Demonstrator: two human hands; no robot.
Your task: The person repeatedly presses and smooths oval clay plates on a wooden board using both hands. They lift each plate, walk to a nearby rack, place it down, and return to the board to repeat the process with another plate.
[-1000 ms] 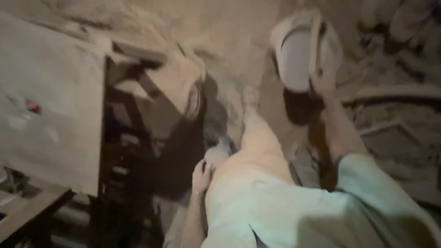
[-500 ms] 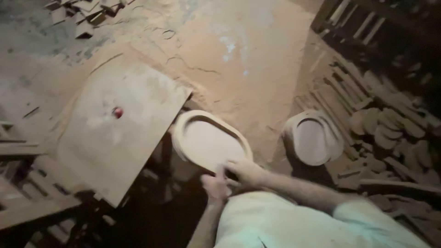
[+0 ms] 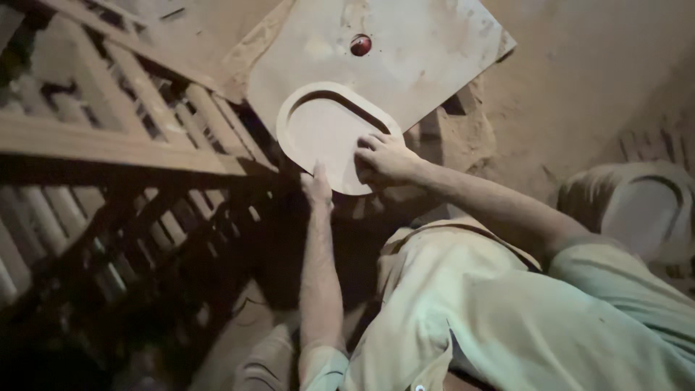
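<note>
While dim light swallows much detail, both hands on oval wooden tray [image 3: 322, 130] lying on flat board [image 3: 405, 58]: left hand [image 3: 317, 187] fingers together against near rim, right hand [image 3: 382, 159] curled over the edge, grip underneath hidden. Second oval tray [image 3: 644, 213] blurred, cut off right.

Showing no packages, labels, signs or screens anywhere here; only bare wood and dusty ground lying in view.
</note>
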